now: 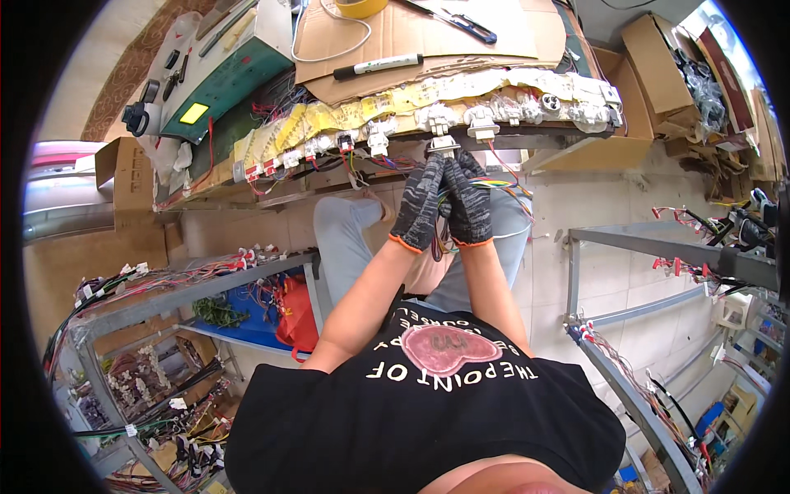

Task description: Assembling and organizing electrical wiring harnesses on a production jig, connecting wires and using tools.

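Workbench [233,132], cardboard [527,37], green-fronted box [222,95], likely connectors [482,122]

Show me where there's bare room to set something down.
Bare cardboard lies between the marker and the knife; bare floor between the right leg and the right rack. Around the left hand and right hand it's crowded with connectors and wires.

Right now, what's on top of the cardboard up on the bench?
On the cardboard I can see a black-and-white marker, a utility knife, a yellow roll and a white cord. Whatever lies under the cardboard is covered, so I can't tell.
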A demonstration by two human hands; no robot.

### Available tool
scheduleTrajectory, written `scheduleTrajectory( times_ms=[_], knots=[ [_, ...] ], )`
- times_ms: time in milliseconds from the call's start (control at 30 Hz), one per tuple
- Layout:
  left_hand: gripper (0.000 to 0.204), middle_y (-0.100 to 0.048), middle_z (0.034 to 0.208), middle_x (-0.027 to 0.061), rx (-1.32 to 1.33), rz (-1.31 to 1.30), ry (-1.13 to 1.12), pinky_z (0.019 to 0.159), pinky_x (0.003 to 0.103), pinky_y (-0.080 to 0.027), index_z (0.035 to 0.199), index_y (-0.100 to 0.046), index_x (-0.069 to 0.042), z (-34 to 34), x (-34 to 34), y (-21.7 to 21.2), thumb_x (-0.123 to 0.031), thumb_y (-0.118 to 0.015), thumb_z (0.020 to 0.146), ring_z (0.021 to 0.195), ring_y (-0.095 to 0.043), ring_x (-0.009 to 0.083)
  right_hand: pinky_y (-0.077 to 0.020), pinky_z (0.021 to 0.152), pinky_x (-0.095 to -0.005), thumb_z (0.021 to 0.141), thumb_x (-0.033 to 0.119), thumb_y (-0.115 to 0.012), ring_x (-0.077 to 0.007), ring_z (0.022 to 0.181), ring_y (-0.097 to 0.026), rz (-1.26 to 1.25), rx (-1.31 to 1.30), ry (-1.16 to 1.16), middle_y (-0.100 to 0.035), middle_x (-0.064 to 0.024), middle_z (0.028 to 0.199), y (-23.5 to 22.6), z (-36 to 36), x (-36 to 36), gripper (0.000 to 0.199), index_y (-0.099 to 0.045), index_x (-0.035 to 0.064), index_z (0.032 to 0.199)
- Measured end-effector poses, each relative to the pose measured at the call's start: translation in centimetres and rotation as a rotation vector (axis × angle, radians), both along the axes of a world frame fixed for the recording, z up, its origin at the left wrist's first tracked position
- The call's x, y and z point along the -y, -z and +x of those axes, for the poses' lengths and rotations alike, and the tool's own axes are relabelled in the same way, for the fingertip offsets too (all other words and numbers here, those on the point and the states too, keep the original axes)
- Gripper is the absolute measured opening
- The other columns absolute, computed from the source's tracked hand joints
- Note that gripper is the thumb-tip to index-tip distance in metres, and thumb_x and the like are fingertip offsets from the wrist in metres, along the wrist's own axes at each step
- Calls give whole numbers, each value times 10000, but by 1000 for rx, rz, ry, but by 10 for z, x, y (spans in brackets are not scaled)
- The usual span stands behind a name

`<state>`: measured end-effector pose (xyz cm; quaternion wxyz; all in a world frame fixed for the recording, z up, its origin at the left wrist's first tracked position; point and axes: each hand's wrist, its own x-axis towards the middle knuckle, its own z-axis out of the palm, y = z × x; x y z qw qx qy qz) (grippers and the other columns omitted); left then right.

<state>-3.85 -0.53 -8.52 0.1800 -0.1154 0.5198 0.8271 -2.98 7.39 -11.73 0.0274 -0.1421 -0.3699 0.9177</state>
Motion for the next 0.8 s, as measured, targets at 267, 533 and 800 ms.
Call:
scheduleTrajectory(
  times_ms=[267, 533, 800],
  knots=[
    [265, -587, 914, 25, 62, 176, -165, 740, 252, -462, 966, -578, -16, -13, -9, -18, -234, -431, 935, 831, -544, 100, -464, 771, -246, 838, 62, -582, -114, 905, -567, 905, -221, 146, -583, -73, 1019, 18, -12, 2, 289, -530, 11, 1117],
    [249, -602, 701, 90, 130, 46, -2, 484, 330, -436, 976, -534, -5, -28, 0, -31, -227, -532, 862, 595, -583, 223, -297, 1010, -452, 790, 342, -551, -303, 1082, -486, -1185, -24, 329, -557, -178, 1100, 35, 42, -76, 467, -534, -31, 1070],
    [354, -620, 819, 140, -586, -1443, 495, 656, 328, -486, 979, -589, -19, -52, 32, -15, -324, -415, 927, 753, -609, 242, -409, 555, -268, 805, -11, -494, -144, 534, -432, -1060, -117, 422, -396, -13, 549, 80, 70, -108, 93, -490, 56, 741]
  ],
)
